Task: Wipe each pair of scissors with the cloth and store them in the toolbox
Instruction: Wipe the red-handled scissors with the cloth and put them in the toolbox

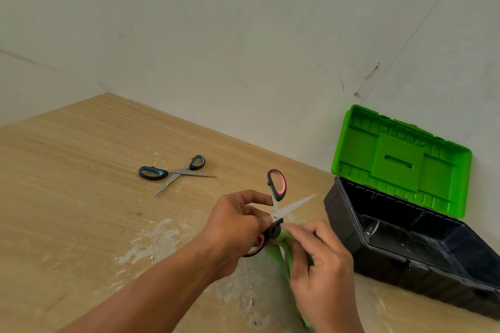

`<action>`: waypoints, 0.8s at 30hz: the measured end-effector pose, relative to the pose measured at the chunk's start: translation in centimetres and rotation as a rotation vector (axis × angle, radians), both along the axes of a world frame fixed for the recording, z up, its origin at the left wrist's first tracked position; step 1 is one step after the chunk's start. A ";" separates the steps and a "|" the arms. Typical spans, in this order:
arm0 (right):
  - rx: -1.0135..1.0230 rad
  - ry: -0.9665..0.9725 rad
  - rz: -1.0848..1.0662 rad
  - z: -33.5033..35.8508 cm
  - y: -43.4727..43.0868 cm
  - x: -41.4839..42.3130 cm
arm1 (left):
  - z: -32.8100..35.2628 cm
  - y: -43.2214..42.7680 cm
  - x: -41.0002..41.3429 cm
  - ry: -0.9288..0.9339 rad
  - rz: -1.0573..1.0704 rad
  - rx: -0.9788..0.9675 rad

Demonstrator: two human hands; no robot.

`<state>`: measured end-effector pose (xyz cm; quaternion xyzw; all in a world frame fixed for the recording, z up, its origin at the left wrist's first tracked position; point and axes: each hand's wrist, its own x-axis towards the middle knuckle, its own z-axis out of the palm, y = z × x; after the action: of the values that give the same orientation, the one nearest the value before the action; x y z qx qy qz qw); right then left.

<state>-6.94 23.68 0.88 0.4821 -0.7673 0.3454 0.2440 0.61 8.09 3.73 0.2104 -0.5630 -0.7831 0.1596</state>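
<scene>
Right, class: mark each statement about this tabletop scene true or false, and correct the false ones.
1. The toolbox is shut. False: its green lid stands open against the wall.
2. The blue-handled scissors lie open on the table. True.
3. The left hand holds the red-handled scissors. True.
4. The cloth is blue. False: it is green, held in the right hand.
5. The red-handled scissors are already inside the toolbox. False: they are in hand, above the table, blades open.
</scene>
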 end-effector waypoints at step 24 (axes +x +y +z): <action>0.224 -0.127 0.149 -0.2 2.1 0.2 | 0.2 -0.4 0.3 -0.025 0.083 0.012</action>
<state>-6.71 25.78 0.70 0.5390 -0.7771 0.3046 0.1136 0.91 7.68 3.89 0.2443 -0.5513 -0.7763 0.1835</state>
